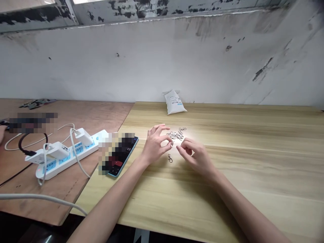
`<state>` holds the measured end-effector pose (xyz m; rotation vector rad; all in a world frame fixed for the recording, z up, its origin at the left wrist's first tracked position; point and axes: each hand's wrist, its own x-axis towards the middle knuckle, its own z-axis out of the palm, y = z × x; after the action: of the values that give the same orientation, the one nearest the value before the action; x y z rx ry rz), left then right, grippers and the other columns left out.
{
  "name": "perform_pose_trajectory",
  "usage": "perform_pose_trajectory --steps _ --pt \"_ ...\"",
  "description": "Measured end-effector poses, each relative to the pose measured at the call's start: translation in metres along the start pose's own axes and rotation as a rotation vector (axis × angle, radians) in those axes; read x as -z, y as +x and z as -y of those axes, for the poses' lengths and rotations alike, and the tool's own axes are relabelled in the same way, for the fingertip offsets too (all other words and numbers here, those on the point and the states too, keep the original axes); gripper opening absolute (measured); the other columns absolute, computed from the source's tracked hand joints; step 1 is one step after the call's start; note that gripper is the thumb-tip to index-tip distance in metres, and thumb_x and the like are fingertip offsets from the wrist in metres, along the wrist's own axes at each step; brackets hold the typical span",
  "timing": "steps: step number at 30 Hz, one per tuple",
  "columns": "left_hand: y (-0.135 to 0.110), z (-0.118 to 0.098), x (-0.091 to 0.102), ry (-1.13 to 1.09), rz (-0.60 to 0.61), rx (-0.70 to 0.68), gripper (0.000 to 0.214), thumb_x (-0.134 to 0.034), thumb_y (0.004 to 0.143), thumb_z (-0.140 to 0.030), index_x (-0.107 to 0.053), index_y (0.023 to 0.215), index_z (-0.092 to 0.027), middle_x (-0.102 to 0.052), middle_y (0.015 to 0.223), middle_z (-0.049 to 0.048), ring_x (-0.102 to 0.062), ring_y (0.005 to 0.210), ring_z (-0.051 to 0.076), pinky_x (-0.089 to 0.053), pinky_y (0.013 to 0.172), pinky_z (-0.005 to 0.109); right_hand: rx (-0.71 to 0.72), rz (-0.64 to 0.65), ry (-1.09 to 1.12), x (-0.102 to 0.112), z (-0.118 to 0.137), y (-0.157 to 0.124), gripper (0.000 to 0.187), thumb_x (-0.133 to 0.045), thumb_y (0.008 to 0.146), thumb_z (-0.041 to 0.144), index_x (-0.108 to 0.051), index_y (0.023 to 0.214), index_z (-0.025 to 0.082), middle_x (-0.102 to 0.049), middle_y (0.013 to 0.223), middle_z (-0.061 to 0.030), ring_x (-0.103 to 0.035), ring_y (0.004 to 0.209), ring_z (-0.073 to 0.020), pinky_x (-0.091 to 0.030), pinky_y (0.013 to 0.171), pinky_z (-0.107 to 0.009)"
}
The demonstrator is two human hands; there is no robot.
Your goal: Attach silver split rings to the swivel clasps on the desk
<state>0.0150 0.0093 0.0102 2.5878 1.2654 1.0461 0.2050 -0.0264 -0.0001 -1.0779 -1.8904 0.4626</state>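
The left hand [155, 143] pinches a small metal clasp [172, 144] between thumb and forefinger, its other fingers spread and lifted. The right hand [194, 155] sits just beside it with fingers curled inward, fingertips [179, 148] near the clasp; whether they grip anything cannot be told. The clasp is held just above the table [253, 152], in front of a pile [177, 134] of similar metal bits. A loose clasp [170, 158] lies on the wood between the hands. A white bag [174, 102] stands farther back by the wall. To the left lie a phone [121, 153] and a power strip [68, 153] with plugs.
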Motion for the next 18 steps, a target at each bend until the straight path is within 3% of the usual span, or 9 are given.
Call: perform_pose_trajectory --steps 3,5,7,11,18 --pt "0.000 -0.004 0.001 -0.014 -0.016 -0.020 0.008 -0.065 0.085 -0.026 -0.073 0.084 -0.027 -0.060 0.128 0.0006 -0.042 0.131 0.026 -0.032 0.106 0.043 -0.204 -0.019 0.166 -0.002 -0.003 0.002 0.026 -0.053 0.092 0.044 -0.059 0.083 0.020 -0.059 0.076 -0.0028 -0.047 0.062 -0.0131 -0.039 0.054 -0.026" --pt "0.001 -0.007 0.001 -0.033 -0.006 -0.021 0.009 -0.064 0.085 -0.026 -0.073 0.085 -0.028 -0.060 0.129 0.0004 -0.042 0.131 0.026 -0.032 0.107 0.044 -0.273 0.072 0.283 -0.003 -0.005 0.004 0.029 -0.052 0.092 0.048 -0.063 0.095 0.021 -0.063 0.087 -0.0049 -0.052 0.069 -0.0148 -0.042 0.057 -0.026" --pt "0.001 -0.009 0.002 -0.064 -0.008 -0.013 0.009 -0.065 0.085 -0.026 -0.073 0.083 -0.028 -0.060 0.129 0.0005 -0.042 0.131 0.027 -0.032 0.108 0.044 -0.280 0.174 0.356 -0.002 -0.005 0.005 0.031 -0.051 0.093 0.048 -0.065 0.092 0.021 -0.064 0.090 -0.0052 -0.054 0.073 -0.0153 -0.044 0.058 -0.026" --pt "0.002 -0.010 0.006 -0.120 -0.025 0.000 0.007 -0.066 0.083 -0.025 -0.072 0.079 -0.026 -0.059 0.130 0.0006 -0.041 0.132 0.026 -0.031 0.109 0.044 -0.196 0.232 0.316 0.002 -0.005 0.006 0.032 -0.047 0.096 0.044 -0.063 0.083 0.020 -0.063 0.081 -0.0033 -0.054 0.069 -0.0151 -0.042 0.057 -0.026" --pt "0.002 -0.005 0.004 -0.207 0.139 0.122 0.008 -0.066 0.082 -0.023 -0.070 0.076 -0.024 -0.058 0.131 0.0017 -0.039 0.134 0.027 -0.031 0.110 0.049 0.156 0.000 -0.292 0.003 -0.010 0.003 0.019 -0.050 0.096 0.026 -0.066 0.087 0.020 -0.067 0.074 -0.0052 -0.055 0.073 -0.0194 -0.041 0.064 -0.031"
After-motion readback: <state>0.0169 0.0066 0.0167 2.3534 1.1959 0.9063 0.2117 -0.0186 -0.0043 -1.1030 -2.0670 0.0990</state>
